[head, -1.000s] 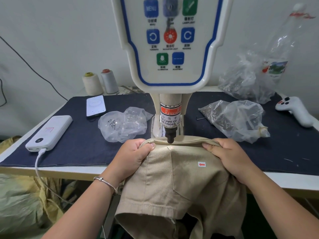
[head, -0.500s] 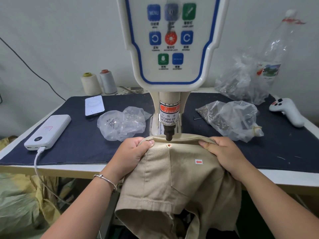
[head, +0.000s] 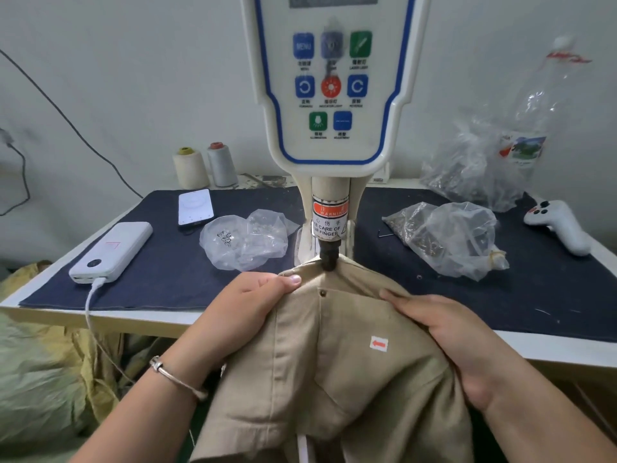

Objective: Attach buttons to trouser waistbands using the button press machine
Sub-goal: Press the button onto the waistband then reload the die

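Trousers point(head: 334, 379) in both hands' grip

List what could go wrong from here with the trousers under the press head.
1. The left hand grips the waistband with its thumb close to the press head; a stroke might pinch it.
2. The beige trousers hang off the table edge, so their weight may drag the waistband out of position.
3. The right hand bunches cloth, and a fold could get pressed.
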Action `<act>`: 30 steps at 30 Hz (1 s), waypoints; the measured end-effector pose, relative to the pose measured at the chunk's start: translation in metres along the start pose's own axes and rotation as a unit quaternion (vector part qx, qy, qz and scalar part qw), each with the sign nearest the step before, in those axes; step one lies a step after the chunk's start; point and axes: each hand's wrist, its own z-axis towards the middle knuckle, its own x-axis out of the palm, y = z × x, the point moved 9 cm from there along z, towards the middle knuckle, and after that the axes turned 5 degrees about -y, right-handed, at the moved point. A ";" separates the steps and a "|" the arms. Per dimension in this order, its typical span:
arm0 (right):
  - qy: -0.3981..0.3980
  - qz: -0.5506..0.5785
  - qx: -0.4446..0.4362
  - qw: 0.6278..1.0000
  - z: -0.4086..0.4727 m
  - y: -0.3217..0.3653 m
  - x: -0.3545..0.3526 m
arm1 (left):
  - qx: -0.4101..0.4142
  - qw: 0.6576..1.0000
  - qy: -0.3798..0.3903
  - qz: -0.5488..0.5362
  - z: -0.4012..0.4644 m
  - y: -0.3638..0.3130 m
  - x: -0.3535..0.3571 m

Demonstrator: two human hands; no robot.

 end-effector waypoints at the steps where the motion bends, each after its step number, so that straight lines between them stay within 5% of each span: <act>1: 0.002 0.011 0.014 1.000 0.000 -0.004 0.000 | -0.010 1.000 -0.004 -0.007 -0.001 0.001 -0.001; 6: 0.025 0.066 0.102 0.992 0.006 -0.007 0.007 | -0.114 0.990 -0.079 0.008 0.012 0.012 -0.016; 10: 0.007 0.004 0.128 0.992 0.001 -0.020 0.003 | -0.158 0.986 -0.036 0.026 0.009 0.027 -0.013; 18: 0.055 -0.050 0.015 0.997 -0.027 -0.010 0.003 | -0.098 0.987 -0.007 -0.125 -0.034 0.027 -0.022; 25: 0.055 -0.096 -0.029 0.993 -0.048 0.009 0.019 | -0.059 0.985 0.098 -0.131 -0.056 0.007 -0.030; 30: 0.117 -0.173 -0.035 0.977 -0.061 0.007 0.067 | -0.029 0.954 0.267 -0.135 -0.078 -0.017 0.000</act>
